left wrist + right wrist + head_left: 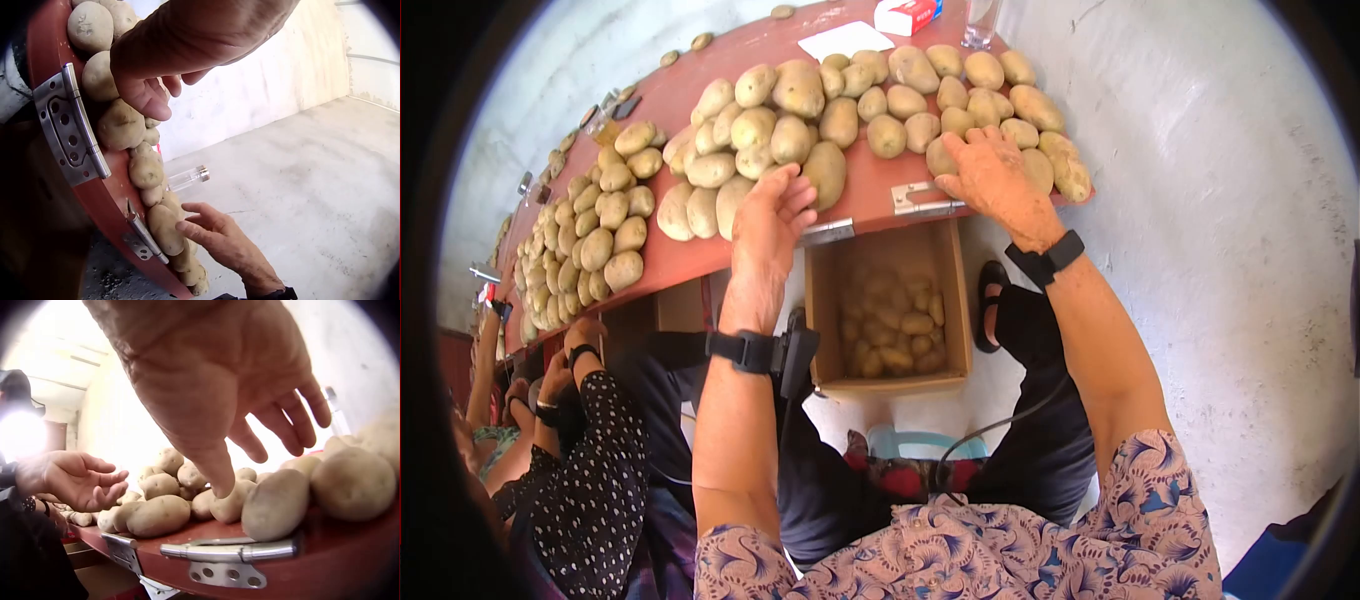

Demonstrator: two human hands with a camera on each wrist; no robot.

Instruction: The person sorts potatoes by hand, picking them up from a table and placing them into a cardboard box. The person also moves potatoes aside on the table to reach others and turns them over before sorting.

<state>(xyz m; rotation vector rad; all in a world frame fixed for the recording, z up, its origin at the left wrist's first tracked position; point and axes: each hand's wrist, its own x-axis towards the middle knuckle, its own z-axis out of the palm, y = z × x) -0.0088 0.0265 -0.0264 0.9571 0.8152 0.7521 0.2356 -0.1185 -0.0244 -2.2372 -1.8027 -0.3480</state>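
On the red worktop [862,194], a large potato [829,172] points lengthwise away from the near edge, just right of the nearer left hand [767,218]. The right hand [997,182] hangs over smaller potatoes [1020,133]; both grip nothing, fingers loose.

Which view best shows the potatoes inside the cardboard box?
The head view: it looks down into the open cardboard box, so the potatoes inside show. The left wrist view is too dark there to tell; the right wrist view shows none.
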